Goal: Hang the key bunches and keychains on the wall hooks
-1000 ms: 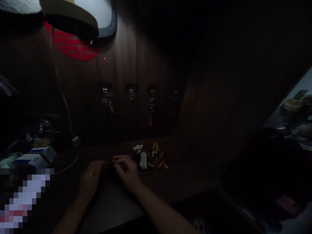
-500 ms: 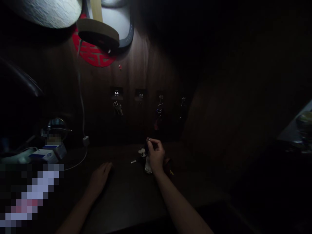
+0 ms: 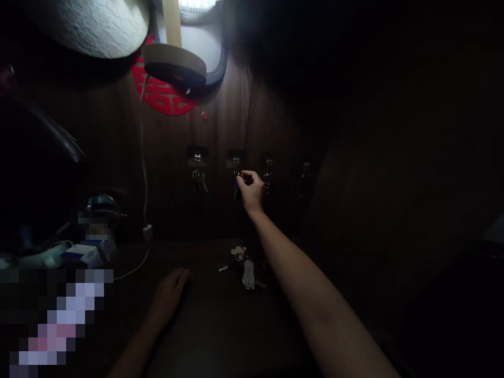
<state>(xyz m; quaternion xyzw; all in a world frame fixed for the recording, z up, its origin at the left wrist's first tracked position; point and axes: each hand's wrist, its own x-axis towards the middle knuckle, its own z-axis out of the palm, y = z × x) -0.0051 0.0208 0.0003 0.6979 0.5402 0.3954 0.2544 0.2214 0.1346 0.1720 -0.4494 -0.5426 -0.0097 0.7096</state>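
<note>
In the head view my right hand (image 3: pixel 252 194) is raised to the dark wooden back panel, thumb and forefinger pinching a key (image 3: pixel 235 187) with a blue part. It is just below the second wall hook (image 3: pixel 236 157); whether the ring touches the hook I cannot tell. Below, on the dark tabletop, lies a bunch of keys (image 3: pixel 248 275) with a silvery oval fob and a pale tag. My left hand (image 3: pixel 173 291) lies on the tabletop to the left of that bunch, fingers extended and holding nothing.
Another bunch of keys (image 3: pixel 199 180) hangs under the first hook (image 3: pixel 197 156). More hooks (image 3: pixel 269 163) are to the right. A white cable (image 3: pixel 144 173) runs down at left, near small boxes (image 3: pixel 84 253). A lamp base (image 3: pixel 175 63) overhangs a red paper cutout (image 3: pixel 167 102).
My right hand has risen from above the keys on the tabletop to the second hook, with the key in its fingers. My left hand stays on the tabletop. The view has shifted slightly.
</note>
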